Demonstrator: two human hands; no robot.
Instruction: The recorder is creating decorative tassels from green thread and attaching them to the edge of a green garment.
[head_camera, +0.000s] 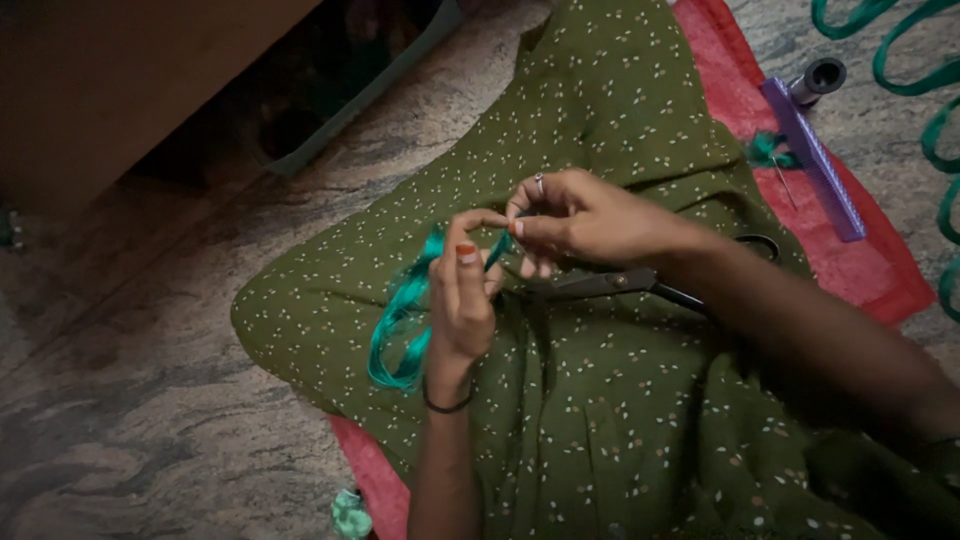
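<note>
green threads (405, 325) hang in a loose loop at the centre-left of the frame, over the lap covered by a dotted green dress (600, 420). left hand (462, 300), with a dark band at the wrist, rises from the bottom centre; its thumb and forefinger are pressed together on the upper end of the threads. right hand (580, 218) comes in from the lower right and meets it just above; its fingertips are pinched on the same strand, a ring on one finger. just behind the hands, scissors (640, 282) lie on the lap, partly hidden under the right forearm. a small green scrap (350, 515) sits at the bottom edge on the stone floor (130, 420). farther up right, a red mat (860, 270) holds a purple comb (815, 160), a dark spool (820, 78) and a needle (785, 182). green cord (945, 130) curls at the upper right edge. a brown box (120, 80) fills the upper left.
</note>
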